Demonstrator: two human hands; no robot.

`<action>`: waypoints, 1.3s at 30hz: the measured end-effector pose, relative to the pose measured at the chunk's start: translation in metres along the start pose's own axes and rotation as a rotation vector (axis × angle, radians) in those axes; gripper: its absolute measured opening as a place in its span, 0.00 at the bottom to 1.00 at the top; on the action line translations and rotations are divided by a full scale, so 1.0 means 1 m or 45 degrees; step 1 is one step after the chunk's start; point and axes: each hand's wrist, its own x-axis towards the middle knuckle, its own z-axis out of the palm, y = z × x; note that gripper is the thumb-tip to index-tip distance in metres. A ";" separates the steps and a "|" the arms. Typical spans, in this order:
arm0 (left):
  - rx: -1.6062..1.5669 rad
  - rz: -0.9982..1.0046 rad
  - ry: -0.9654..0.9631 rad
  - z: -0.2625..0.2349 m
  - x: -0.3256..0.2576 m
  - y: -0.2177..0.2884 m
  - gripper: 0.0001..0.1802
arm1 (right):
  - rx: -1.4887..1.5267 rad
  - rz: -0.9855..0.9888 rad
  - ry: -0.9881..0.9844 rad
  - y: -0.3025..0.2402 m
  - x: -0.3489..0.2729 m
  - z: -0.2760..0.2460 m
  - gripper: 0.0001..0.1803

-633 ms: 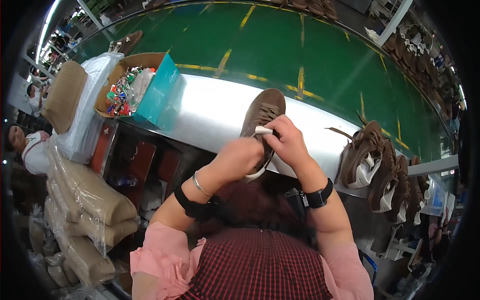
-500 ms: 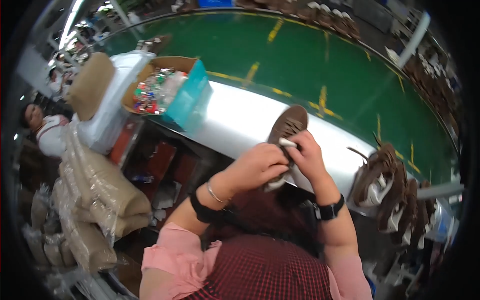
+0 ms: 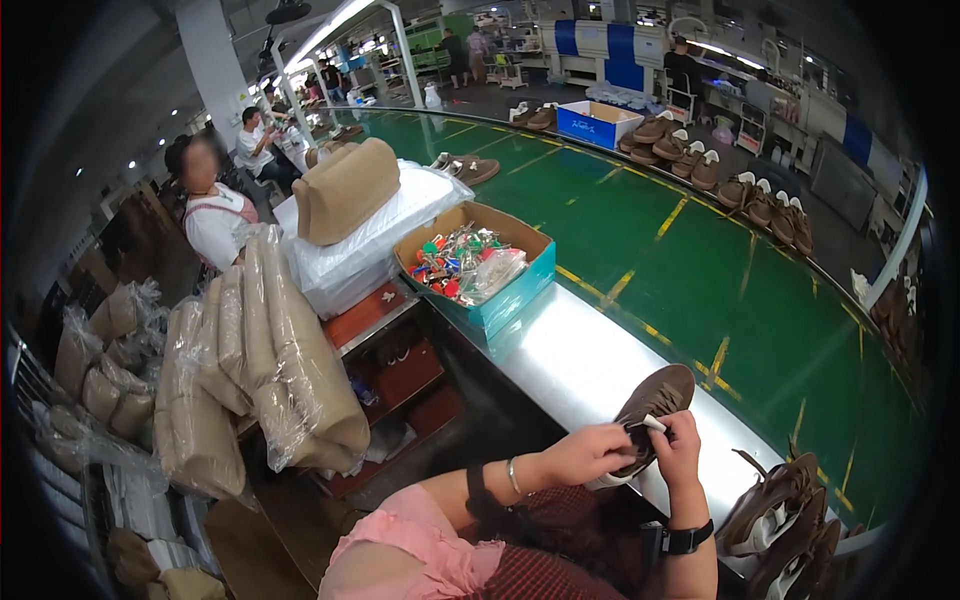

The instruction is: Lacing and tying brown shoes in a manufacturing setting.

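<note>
A brown lace-up shoe [image 3: 660,395] sits at the near edge of the shiny metal strip [image 3: 575,345], its toe pointing away from me. My right hand [image 3: 680,450] is closed at the shoe's opening, and a small white piece [image 3: 655,424], seemingly the tongue's edge, shows at its fingertips. On the left side of the opening, my left hand [image 3: 592,455] has its fingers bent against the shoe. What lies under those fingertips is hidden. Several more brown shoes [image 3: 770,510] with white linings stand to the right of my right hand.
A teal-sided box [image 3: 520,295] of small metal and coloured pieces stands on the strip's left end. Beyond runs a green conveyor belt [image 3: 640,260] with yellow marks. Plastic-wrapped tan bundles [image 3: 300,370] lie left. A person [image 3: 215,210] is at far left; brown shoes [image 3: 690,160] line the far side.
The view has swung up and left, so shoe and hands sit lower and farther right in the picture. Both hands stay at the shoe's opening.
</note>
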 end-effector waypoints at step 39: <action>0.382 -0.437 0.070 0.008 0.012 -0.039 0.09 | 0.036 -0.042 -0.007 -0.003 0.001 0.003 0.07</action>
